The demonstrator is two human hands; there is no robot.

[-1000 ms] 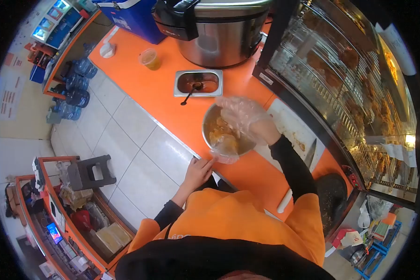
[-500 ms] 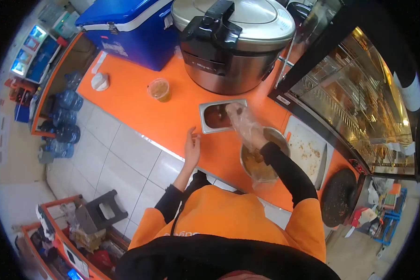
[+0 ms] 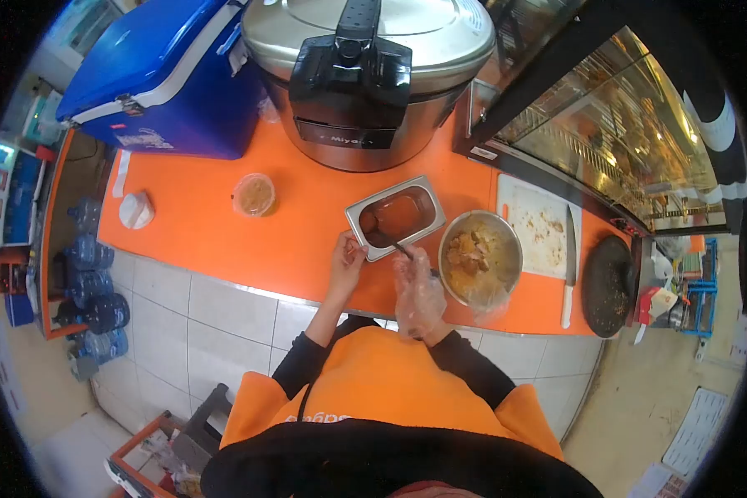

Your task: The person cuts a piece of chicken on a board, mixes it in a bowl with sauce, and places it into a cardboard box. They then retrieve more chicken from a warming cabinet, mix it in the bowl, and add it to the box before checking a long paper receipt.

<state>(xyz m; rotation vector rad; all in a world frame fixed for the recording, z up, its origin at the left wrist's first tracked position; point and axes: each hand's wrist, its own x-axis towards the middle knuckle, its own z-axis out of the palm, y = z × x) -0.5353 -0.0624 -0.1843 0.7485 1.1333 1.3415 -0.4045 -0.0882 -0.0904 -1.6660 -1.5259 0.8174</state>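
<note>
A rectangular metal container (image 3: 424, 184) with reddish-brown contents sits on the orange counter in front of me. My left hand (image 3: 348, 264) is bare and has its fingers closed on the container's near left corner. My right hand (image 3: 419, 295), in a clear plastic glove, grips a thin dark-handled utensil (image 3: 402, 248) whose far end goes into the container. I cannot make out that end. Just right of the glove stands a round metal bowl (image 3: 516, 242) with pieces of yellowish-brown food (image 3: 471, 249) and a bit of clear plastic at its near rim.
Right of the bowl are a white cutting board (image 3: 523, 257) with crumbs, a knife (image 3: 569, 266) and a black round pan (image 3: 607, 286). A large cooker (image 3: 365, 108), a blue cooler (image 3: 174, 100) and a plastic cup (image 3: 256, 195) stand behind. A glass display case (image 3: 614, 124) borders the right.
My left hand has come forward onto the container, which is now turned. My right hand has left the bowl and come back toward me, now holding the utensil. The view has shifted.
</note>
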